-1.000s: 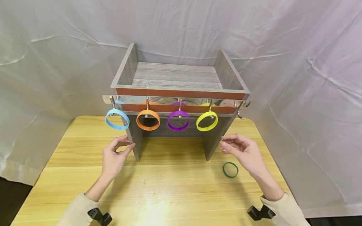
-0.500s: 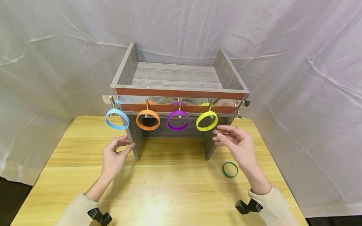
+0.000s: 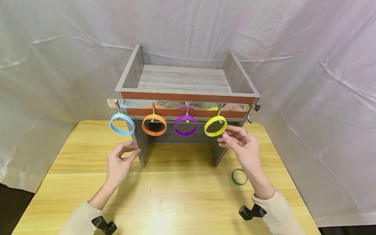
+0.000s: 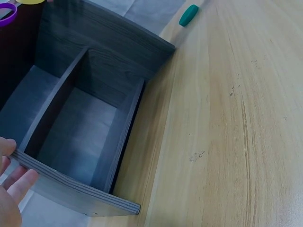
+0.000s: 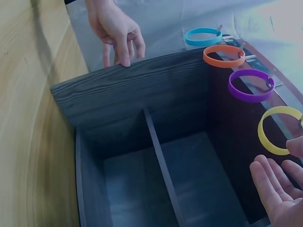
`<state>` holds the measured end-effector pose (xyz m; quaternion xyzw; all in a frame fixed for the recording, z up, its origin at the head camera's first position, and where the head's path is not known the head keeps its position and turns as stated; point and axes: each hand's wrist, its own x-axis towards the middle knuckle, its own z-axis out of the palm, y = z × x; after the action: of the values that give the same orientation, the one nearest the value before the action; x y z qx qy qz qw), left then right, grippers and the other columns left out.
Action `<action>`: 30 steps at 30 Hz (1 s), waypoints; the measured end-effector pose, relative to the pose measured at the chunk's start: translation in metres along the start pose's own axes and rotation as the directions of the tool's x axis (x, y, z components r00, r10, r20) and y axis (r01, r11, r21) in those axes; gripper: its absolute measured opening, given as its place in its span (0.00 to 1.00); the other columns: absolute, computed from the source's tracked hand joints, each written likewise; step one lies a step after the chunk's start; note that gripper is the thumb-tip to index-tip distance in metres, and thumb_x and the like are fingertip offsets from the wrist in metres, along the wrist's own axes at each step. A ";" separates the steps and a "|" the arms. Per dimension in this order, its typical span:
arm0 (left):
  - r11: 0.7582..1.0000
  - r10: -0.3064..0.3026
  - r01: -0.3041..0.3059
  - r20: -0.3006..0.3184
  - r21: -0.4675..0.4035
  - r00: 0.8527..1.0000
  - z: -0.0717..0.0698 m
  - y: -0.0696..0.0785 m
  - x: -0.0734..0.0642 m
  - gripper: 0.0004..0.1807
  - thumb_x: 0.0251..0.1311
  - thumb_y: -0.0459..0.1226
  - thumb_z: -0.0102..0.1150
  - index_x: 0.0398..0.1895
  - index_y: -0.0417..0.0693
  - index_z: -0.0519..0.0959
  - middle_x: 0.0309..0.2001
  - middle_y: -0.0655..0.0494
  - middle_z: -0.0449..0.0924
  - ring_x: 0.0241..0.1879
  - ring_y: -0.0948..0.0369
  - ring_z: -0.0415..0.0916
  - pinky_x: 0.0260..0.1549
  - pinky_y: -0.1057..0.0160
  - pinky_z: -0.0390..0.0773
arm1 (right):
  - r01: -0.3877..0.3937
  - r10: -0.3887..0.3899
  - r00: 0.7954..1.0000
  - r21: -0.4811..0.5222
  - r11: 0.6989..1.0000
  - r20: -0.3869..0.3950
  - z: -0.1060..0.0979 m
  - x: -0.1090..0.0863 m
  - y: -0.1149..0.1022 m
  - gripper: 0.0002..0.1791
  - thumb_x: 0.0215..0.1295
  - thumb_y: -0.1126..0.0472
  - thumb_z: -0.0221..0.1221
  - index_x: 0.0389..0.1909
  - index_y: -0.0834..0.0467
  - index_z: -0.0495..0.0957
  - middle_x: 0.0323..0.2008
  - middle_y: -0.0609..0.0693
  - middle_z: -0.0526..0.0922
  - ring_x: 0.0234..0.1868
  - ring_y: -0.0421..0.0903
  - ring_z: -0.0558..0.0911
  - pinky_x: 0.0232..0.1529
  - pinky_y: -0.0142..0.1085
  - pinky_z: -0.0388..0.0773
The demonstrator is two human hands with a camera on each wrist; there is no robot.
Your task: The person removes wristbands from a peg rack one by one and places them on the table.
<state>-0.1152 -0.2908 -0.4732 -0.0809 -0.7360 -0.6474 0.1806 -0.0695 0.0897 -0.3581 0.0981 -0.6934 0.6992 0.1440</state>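
Observation:
My left hand point(image 3: 118, 161) pinches the front edge of the left side panel point(image 3: 139, 143) of a grey wooden shelf, thumb in front and fingers behind. My right hand point(image 3: 242, 147) is raised at the lower right of a yellow wristband point(image 3: 208, 130), its thumb and index fingertip right at the band and the other fingers loosely bent. That band hangs on a metal hook point(image 3: 220, 109). In a row to its left, one to a hook, hang a purple wristband point(image 3: 185, 133), an orange wristband point(image 3: 154, 133) and a light blue wristband point(image 3: 121, 132).
The hook at the far right of the metal rail point(image 3: 250, 114) carries no band. A green wristband point(image 3: 239, 177) lies on the wooden table point(image 3: 182, 199), right of the shelf and near my right forearm. Grey cloth point(image 3: 188, 26) hangs behind and along both sides.
My right hand has moved left and up, from beside the shelf's right panel to the yellow wristband. The left hand keeps its grip on the left panel.

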 end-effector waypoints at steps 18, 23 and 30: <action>1.000 -0.010 0.010 0.007 0.010 1.000 0.000 0.000 0.000 0.17 0.60 0.20 0.69 0.53 0.33 0.84 0.42 0.81 0.84 0.41 0.80 0.84 0.36 0.78 0.88 | -0.035 0.033 0.999 0.061 0.998 0.029 0.005 0.005 0.005 0.14 0.73 0.74 0.61 0.57 0.66 0.80 0.45 0.46 0.91 0.40 0.40 0.92 0.45 0.36 0.93; 1.000 -0.007 0.007 0.006 0.001 1.000 0.000 0.000 0.000 0.17 0.60 0.19 0.69 0.53 0.31 0.84 0.42 0.81 0.84 0.41 0.80 0.84 0.37 0.78 0.88 | -0.020 0.018 1.000 0.088 0.996 0.016 0.007 0.006 0.003 0.12 0.73 0.73 0.61 0.52 0.59 0.83 0.45 0.47 0.92 0.40 0.40 0.92 0.44 0.36 0.93; 1.000 -0.005 0.005 0.006 -0.003 1.000 0.000 -0.001 0.000 0.17 0.60 0.19 0.69 0.53 0.31 0.84 0.42 0.80 0.84 0.41 0.80 0.84 0.37 0.78 0.88 | -0.001 -0.001 1.000 0.104 0.995 0.024 0.007 0.005 0.001 0.13 0.73 0.76 0.59 0.50 0.58 0.84 0.42 0.47 0.93 0.38 0.41 0.92 0.43 0.36 0.93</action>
<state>-0.1155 -0.2913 -0.4742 -0.0811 -0.7358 -0.6487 0.1767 -0.0752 0.0828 -0.3575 0.1137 -0.6576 0.7333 0.1304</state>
